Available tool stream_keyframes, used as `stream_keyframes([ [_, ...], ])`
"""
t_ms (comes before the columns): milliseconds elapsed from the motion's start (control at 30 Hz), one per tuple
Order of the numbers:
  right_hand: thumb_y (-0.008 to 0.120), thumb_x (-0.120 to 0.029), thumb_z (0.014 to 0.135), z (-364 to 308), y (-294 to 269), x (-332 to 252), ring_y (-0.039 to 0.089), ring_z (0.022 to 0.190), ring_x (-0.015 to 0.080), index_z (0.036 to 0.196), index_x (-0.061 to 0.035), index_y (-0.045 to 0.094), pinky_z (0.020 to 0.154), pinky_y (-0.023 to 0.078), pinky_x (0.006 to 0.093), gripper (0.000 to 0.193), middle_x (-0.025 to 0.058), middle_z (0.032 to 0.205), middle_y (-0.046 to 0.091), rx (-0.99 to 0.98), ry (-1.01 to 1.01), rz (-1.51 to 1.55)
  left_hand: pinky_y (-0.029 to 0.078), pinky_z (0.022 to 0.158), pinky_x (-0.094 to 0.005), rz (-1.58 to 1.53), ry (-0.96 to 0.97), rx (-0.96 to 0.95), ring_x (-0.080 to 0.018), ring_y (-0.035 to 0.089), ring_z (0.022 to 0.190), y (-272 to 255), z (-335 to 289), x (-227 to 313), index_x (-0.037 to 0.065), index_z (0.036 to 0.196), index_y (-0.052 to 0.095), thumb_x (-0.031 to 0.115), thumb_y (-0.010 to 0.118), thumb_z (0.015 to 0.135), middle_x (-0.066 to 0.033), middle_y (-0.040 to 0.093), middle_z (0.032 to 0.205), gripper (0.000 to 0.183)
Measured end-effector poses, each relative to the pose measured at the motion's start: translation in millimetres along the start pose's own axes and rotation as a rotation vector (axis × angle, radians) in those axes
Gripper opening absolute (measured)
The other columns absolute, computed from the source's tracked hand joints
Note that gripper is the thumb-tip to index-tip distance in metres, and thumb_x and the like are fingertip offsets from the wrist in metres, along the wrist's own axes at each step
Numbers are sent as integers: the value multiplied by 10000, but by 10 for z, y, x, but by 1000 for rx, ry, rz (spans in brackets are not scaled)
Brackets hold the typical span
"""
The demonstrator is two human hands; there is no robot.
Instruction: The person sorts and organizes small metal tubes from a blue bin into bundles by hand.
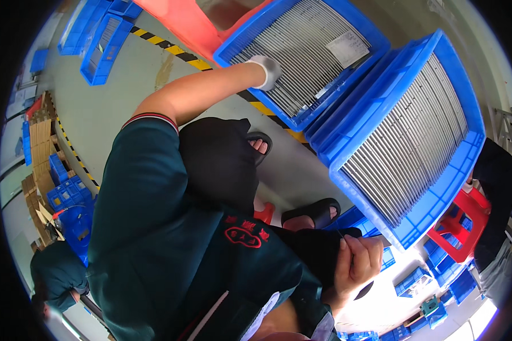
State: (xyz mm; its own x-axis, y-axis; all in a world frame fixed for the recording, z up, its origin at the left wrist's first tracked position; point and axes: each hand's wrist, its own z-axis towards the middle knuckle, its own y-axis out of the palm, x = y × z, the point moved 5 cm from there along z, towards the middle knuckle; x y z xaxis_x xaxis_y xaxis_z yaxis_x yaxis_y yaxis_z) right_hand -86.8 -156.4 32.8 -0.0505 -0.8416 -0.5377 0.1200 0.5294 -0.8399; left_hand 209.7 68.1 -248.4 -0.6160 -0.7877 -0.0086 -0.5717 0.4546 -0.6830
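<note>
My left hand (pixel 265 72), in a pale grey-white glove, reaches over the near left rim of a blue crate (pixel 301 122). It rests on or just above a row of thin metal rods (pixel 301 48) lying side by side there; its fingers are hidden. Bare and closed, my right hand (pixel 358 264) is by my right thigh, thumb and fingertips pinched together. Whatever it pinches is too small or hidden to name. Nearest to that hand stands a second blue crate (pixel 375 111), tilted and filled with similar metal rods (pixel 409 142).
A white paper label (pixel 347 49) lies on the first crate's rods. Red plastic stools (pixel 466 219) stand at right and behind the crates. Yellow-black tape (pixel 176 50) crosses the floor. Blue bins (pixel 105 48) sit far left. Another person (pixel 60 275) bends at lower left; someone in dark clothes (pixel 495 187) is at right.
</note>
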Motion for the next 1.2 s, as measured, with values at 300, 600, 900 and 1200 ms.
stream_keyframes([
  [300, 722, -44, 702, -129, -115, 20, 549, 689, 241, 815, -56, 673, 609, 442, 338, 124, 63, 767, 576, 36, -7, -45, 506, 845, -408, -126, -94, 43, -330, 635, 949, -133, -201, 83, 54, 1004, 692, 414, 566, 872, -149, 659, 1007, 404],
  [600, 718, -35, 703, -267, -228, 25, 552, 692, 243, 820, -52, 675, 609, 447, 342, 126, 64, 762, 577, 86, 0, -53, 484, 879, -413, -98, -112, 80, -339, 622, 974, -131, -232, 105, 38, 1024, 686, 417, 517, 902, -168, 659, 1002, 433],
  [900, 718, -35, 703, -310, -248, 21, 550, 691, 251, 830, -52, 669, 613, 452, 342, 137, 69, 763, 571, 85, -10, -55, 481, 891, -414, -123, -149, 32, -342, 615, 1008, -110, -284, 105, 62, 1074, 674, 411, 449, 929, -163, 653, 1068, 439],
  [1200, 718, -26, 690, -295, -221, -25, 549, 686, 251, 798, -47, 668, 618, 449, 345, 121, 75, 760, 568, 105, -27, -62, 479, 885, -423, -49, -91, -28, -341, 622, 996, -58, -200, 101, 51, 1047, 686, 491, 433, 911, -175, 666, 1030, 526],
])
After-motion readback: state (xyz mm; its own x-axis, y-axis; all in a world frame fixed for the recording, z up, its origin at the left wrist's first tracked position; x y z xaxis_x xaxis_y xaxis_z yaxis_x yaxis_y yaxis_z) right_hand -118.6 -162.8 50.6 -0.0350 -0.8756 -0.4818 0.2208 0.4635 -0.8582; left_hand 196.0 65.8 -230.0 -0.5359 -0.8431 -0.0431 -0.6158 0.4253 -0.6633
